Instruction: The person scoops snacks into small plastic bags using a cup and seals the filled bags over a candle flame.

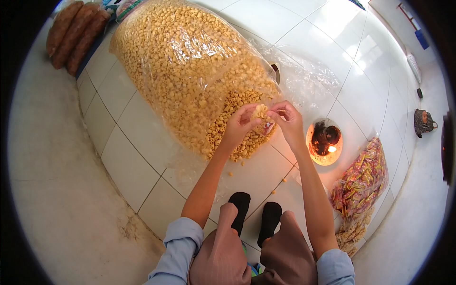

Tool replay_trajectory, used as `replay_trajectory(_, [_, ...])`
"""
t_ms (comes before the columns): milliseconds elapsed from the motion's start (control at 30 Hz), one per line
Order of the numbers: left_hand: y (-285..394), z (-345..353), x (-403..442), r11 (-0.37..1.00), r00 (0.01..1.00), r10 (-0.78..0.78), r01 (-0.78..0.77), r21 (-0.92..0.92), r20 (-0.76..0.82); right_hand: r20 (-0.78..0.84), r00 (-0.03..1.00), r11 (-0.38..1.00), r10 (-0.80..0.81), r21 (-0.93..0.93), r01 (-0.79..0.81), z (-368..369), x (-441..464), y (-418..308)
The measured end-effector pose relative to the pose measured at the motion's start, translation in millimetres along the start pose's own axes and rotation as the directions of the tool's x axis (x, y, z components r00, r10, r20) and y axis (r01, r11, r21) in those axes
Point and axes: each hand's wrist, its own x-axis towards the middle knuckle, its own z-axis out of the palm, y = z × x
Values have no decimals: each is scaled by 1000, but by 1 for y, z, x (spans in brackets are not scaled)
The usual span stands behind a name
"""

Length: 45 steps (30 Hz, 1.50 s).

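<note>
Both hands meet over the open mouth of a large clear bag of yellow ring-shaped snacks (190, 61). Between them is a small clear packet (261, 112) with snacks in it and a red and white label at its lower part. My left hand (243, 124) pinches the packet from the left side. From the right, my right hand (288, 120) has its fingers closed at the packet's upper edge. Loose snacks (242, 102) lie in the bag's mouth just below the hands.
Right of the hands, a small flame burns on a round plate (324, 161) with a dark charred holder. Farther right lies a bag of small colourful packets (363, 178). Long brown filled bags (78, 35) lie at upper left. Few snacks lie on the tiles near my feet (270, 218).
</note>
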Motion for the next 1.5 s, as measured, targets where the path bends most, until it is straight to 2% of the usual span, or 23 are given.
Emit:
replay_trajectory(67, [3,0,4,1000,1000,-14,14,-13,6,40,997,997,-70,40,68,2,-1,3])
replay_trajectory(200, [4,0,7,997,1000,5,-4,-83,12,0,999,991,-35,131,35,10,-3,-9])
replay_trajectory(300, [6,2,6,999,1000,2,-3,-54,-23,76,996,994,-36,109,27,5,1,3])
replay_trajectory(367, [6,3,6,997,1000,4,-6,-78,-30,109,994,1000,5,30,-8,2,1,7])
replay_trajectory(433, [9,5,4,995,999,5,-8,-102,-36,57,998,1000,2,-9,-1,4,0,6])
replay_trajectory(467, [10,6,1,995,999,-31,29,-99,-23,5,1000,999,-4,-49,4,5,0,5])
replay_trajectory(567, [8,2,0,992,994,-109,109,-61,8,40,999,994,-29,-102,33,1,1,7])
replay_trajectory(633, [6,-1,1,988,988,-152,153,-26,24,54,997,997,-46,-57,49,2,1,7])
replay_trajectory(700, [3,-3,2,996,996,-88,88,-5,-2,66,996,998,-64,-12,65,4,0,3])
replay_trajectory(767, [1,-4,3,995,995,-104,104,-9,1,41,997,994,-69,87,65,5,0,-6])
replay_trajectory(900, [2,-2,1,995,995,-90,91,-41,32,-39,998,994,-52,97,55,3,3,-13])
replay_trajectory(967, [-1,-2,1,997,996,-68,70,-39,55,-14,991,990,-134,-47,133,-1,6,-9])
replay_trajectory(1033, [-3,-2,1,998,996,-45,48,-36,78,-41,991,990,-124,-69,121,0,5,-11])
replay_trajectory(1100, [-2,-1,0,999,999,-43,43,-16,33,-69,991,990,-114,-92,108,0,4,-15])
replay_trajectory(1133, [-1,1,0,999,999,-43,43,-15,32,-62,996,995,-63,-86,58,0,2,-17])
replay_trajectory(1167, [0,2,0,998,998,-27,30,-55,59,-54,998,997,-12,-81,7,1,0,-19])
replay_trajectory(1233, [2,3,0,995,996,-12,20,-96,84,-39,999,995,-28,-95,24,5,-2,-20])
replay_trajectory(1300, [5,4,1,988,1000,17,-21,155,25,-26,999,993,-45,-110,42,7,-2,-19])
replay_trajectory(1333, [6,5,2,988,1000,16,-20,155,25,-15,997,989,-77,-124,74,8,-2,-17])
replay_trajectory(1400, [7,8,2,999,1000,16,-16,-33,15,-3,994,985,-108,-138,107,11,-1,-18])
replay_trajectory(1467, [5,8,5,998,999,53,-53,-22,-12,-114,989,994,-93,44,99,15,0,-22])
replay_trajectory(1500, [4,8,5,996,995,90,-90,-11,-38,-113,989,994,-93,44,99,13,1,-19])
